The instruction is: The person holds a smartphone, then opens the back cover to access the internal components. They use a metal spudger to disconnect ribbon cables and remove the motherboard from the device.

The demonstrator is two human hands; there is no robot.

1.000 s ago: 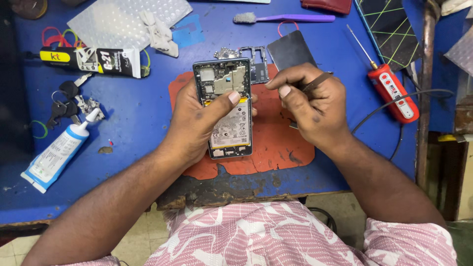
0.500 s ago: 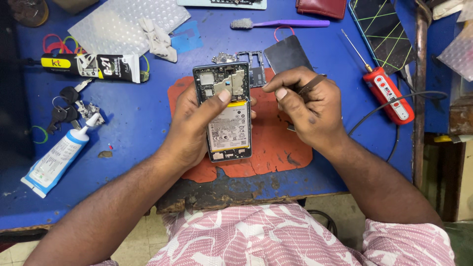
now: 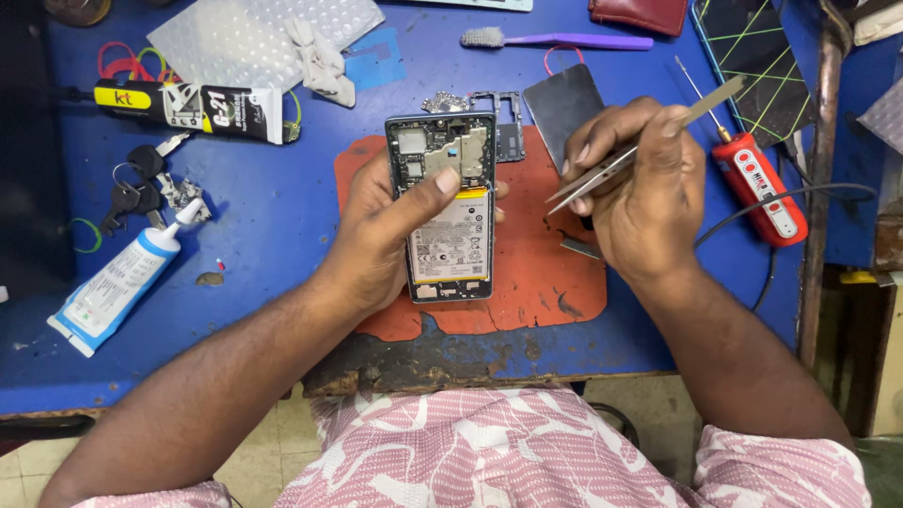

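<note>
While held: one phone [image 3: 450,212], one tweezers [image 3: 628,158].

A short-sleeved shirt of pink fabric with a white leaf-like pattern [image 3: 489,452] is worn. The forearms are left bare from the sleeve hems down. No rings, watch or gloves are seen on the left hand [image 3: 386,235] or the right hand [image 3: 649,202]. The fingernails are kept short.

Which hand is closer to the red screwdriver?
Right. The right hand, holding tweezers, is just beside the red screwdriver. The left hand is farther away, holding the opened phone.
</note>
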